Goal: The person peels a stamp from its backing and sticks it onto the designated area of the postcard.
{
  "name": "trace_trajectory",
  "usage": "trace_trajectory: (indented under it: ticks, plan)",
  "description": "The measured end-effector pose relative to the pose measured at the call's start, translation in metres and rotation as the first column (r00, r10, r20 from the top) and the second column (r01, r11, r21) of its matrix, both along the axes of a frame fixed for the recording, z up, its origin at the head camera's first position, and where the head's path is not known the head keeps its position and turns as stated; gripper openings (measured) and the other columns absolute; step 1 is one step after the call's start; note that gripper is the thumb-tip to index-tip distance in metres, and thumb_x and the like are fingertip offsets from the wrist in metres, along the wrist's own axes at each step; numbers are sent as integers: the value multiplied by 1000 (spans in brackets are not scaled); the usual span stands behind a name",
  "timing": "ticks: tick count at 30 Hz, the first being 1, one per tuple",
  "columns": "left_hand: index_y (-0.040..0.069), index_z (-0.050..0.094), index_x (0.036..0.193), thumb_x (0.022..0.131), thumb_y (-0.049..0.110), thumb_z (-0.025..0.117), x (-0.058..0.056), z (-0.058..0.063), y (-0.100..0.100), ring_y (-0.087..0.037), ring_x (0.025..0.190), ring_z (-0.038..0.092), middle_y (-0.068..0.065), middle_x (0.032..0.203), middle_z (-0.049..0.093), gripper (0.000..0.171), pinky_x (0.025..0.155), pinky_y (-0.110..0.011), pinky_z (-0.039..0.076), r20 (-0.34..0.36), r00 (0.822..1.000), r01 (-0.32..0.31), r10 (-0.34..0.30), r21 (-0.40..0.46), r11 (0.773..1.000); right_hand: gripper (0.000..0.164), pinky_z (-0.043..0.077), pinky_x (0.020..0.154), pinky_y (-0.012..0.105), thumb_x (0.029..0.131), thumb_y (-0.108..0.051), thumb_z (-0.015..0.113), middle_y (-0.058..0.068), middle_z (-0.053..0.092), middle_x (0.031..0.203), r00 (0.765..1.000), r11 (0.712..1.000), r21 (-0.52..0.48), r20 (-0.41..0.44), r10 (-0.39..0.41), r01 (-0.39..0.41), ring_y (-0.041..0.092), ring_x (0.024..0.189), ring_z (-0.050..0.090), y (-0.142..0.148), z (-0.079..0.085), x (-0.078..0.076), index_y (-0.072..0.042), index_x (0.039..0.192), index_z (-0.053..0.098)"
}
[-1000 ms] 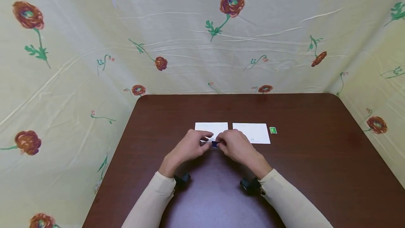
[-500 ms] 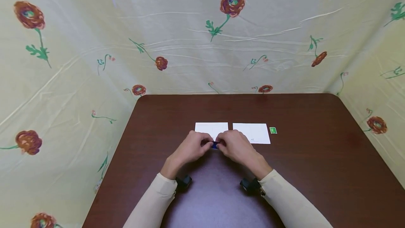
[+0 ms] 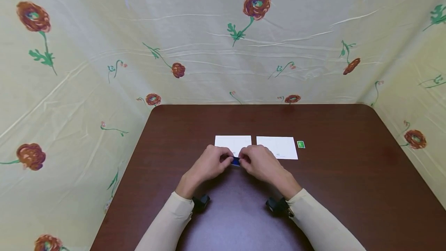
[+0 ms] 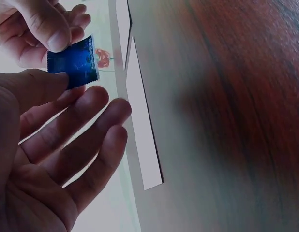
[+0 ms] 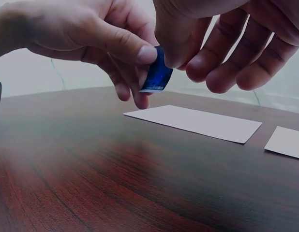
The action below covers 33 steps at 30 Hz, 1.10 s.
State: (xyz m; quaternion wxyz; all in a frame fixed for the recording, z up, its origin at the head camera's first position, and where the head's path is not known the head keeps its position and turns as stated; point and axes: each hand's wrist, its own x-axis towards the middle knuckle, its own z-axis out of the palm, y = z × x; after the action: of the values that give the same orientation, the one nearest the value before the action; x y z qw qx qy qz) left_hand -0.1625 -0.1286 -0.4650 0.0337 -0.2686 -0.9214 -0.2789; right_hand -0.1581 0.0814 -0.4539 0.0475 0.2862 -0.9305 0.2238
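Both hands meet above the near edge of the left white card (image 3: 232, 141), holding a small blue stamp (image 4: 74, 63) with a finely toothed edge. My left hand (image 3: 210, 162) pinches one end between thumb and finger; its other fingers are spread in the left wrist view. My right hand (image 3: 262, 162) pinches the opposite end. In the right wrist view the stamp (image 5: 158, 75) bends slightly, clear of the table, and a pale strip shows along its lower edge. To the right lies a second white card (image 3: 277, 147) with a small faint mark near its lower edge.
A green stamp (image 3: 301, 144) with a white border lies on the brown table (image 3: 334, 189), just right of the second card. Behind the table hangs a pale flowered sheet (image 3: 209, 30). Each wrist carries a small black camera (image 3: 201, 202).
One second ago the left thumb and finger were parted beside the stamp. They have since closed on its left end, and more of the blue face shows. The right hand has hardly moved.
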Motion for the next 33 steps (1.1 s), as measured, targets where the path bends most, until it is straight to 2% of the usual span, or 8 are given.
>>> trace_trajectory:
  ticks: [5,9,12,15,19,25,33]
  plan:
    - [17,72,96,91,22,72,1,1,1,-1,74,65,10,83,73,7,69,-23,52,-4,998,-70,70,7,998,9,40,54,22,89,-21,72,-15,54,68,1000,1000,-8,-21,11,-11,3,59,48,-2,1,1,-24,81,68]
    - [22,65,87,89,31,75,4,4,1,-3,64,59,13,72,64,14,59,-26,48,-37,987,-157,156,-21,987,10,40,54,21,88,-20,72,-16,53,67,999,1000,-20,-34,15,-16,2,58,47,-3,2,2,-25,81,67]
    - [25,66,80,88,35,75,5,6,2,-3,58,53,16,64,57,16,54,-25,43,-51,981,-190,187,-49,981,11,39,54,22,88,-20,72,-16,53,67,999,999,-29,-38,16,-17,2,59,47,-3,3,3,-25,80,66]
    - [26,72,78,90,33,73,5,6,3,0,57,52,19,63,59,14,54,-23,43,-50,983,-180,177,-64,982,10,40,55,22,88,-20,72,-16,53,68,999,999,-33,-41,19,-20,2,59,48,-4,2,3,-25,80,66]
    - [24,77,84,92,29,70,6,5,4,1,57,52,19,67,63,12,54,-21,43,-32,990,-142,140,-69,988,10,40,56,22,88,-22,72,-16,53,68,999,999,-27,-48,23,-24,3,60,48,-5,1,3,-25,81,66]
    - [23,78,91,94,25,68,8,5,5,-1,66,58,16,81,71,11,62,-21,47,3,998,-64,64,-44,997,8,41,57,22,88,-22,72,-15,54,69,998,999,-12,-46,44,-45,3,61,49,-5,-1,4,-24,82,67]
    - [21,78,100,97,25,64,8,5,4,-2,75,61,13,92,73,15,68,-23,49,64,998,-21,24,-46,999,6,42,58,22,89,-20,68,-14,53,70,997,997,9,-28,73,-72,4,61,48,-5,-2,4,-23,84,66]
